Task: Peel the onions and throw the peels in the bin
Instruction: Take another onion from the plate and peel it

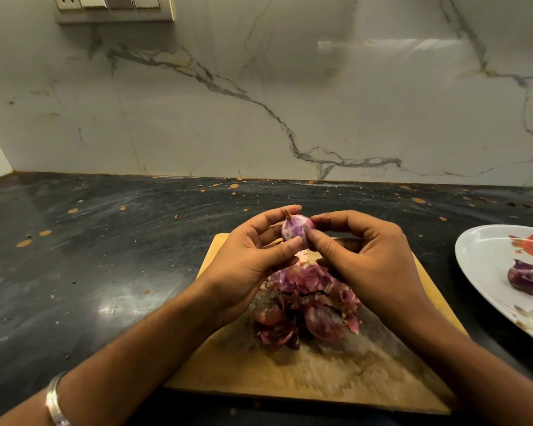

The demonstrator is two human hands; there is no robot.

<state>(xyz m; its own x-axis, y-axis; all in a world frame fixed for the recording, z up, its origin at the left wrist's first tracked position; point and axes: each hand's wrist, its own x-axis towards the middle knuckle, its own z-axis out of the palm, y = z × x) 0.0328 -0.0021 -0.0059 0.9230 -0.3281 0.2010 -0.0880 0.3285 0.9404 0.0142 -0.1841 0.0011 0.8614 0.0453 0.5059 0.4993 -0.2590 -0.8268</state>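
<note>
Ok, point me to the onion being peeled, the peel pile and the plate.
onion (296, 229), head view, its bare purple side.
peel pile (305, 302), head view, middle of the heap.
plate (474, 250), head view, bare left rim.

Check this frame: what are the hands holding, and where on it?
Both hold one small red onion above the cutting board. The left hand cups its left side; the right hand pinches its right side, thumb at the skin.
</note>
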